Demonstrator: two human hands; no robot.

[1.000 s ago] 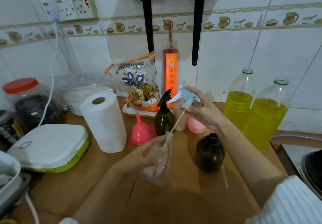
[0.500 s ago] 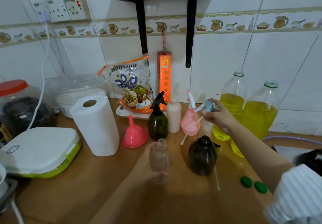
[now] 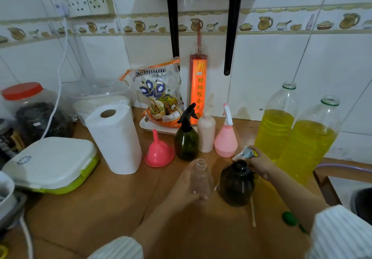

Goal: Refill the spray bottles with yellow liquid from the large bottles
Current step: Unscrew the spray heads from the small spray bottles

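At the far left a jar [image 3: 24, 105] with a red lid stands by the wall, and near it lies a white box [image 3: 50, 164] with a green edge. To the right stands a paper towel roll [image 3: 114, 138], then a pink funnel [image 3: 159, 152] with its spout up. Behind the funnel a green spray bottle [image 3: 186, 140], a white bottle [image 3: 206, 131] and a pink spray bottle [image 3: 225, 140] stand in a row. In the near middle the left hand [image 3: 181, 186] grasps a clear bottle [image 3: 200, 178], which is upright on the wooden counter [image 3: 100, 208] without its cap. Just beside it, to the right, stands a dark brown bottle [image 3: 236, 184]. Above this one the right hand [image 3: 259, 164] pinches a pale blue spray head [image 3: 244, 153] in its curled fingers. At the far right two large bottles [image 3: 310, 148] with yellow liquid stand open, and two green caps [image 3: 289, 218] lie on the counter near the right sleeve.
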